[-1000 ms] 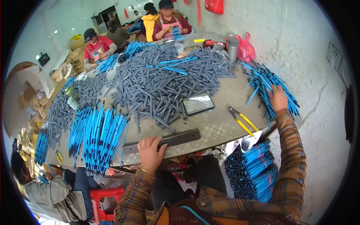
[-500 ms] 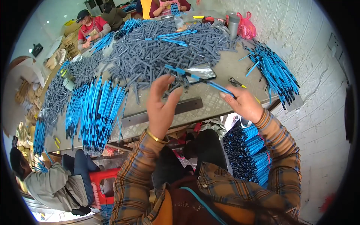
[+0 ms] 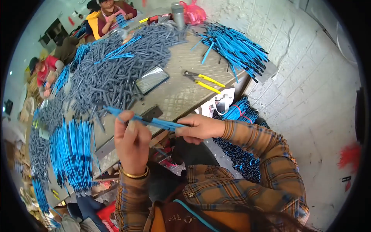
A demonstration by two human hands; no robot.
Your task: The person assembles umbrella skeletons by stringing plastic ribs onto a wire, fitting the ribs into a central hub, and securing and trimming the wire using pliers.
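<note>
Table [image 3: 181,100], left hand [image 3: 133,145] and right hand [image 3: 203,127] over its near edge.
The left's fingers part-curl, grip unclear; the right pinches blue rods [image 3: 166,124] by one end, their long axis running between the hands, leftward and slightly away.

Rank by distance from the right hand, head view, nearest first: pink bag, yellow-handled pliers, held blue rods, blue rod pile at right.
From the right hand:
1. Held blue rods: in its grip, extending left.
2. Yellow-handled pliers: just ahead, on the table.
3. Blue rod pile: ahead and right.
4. Pink bag: farthest ahead.
</note>
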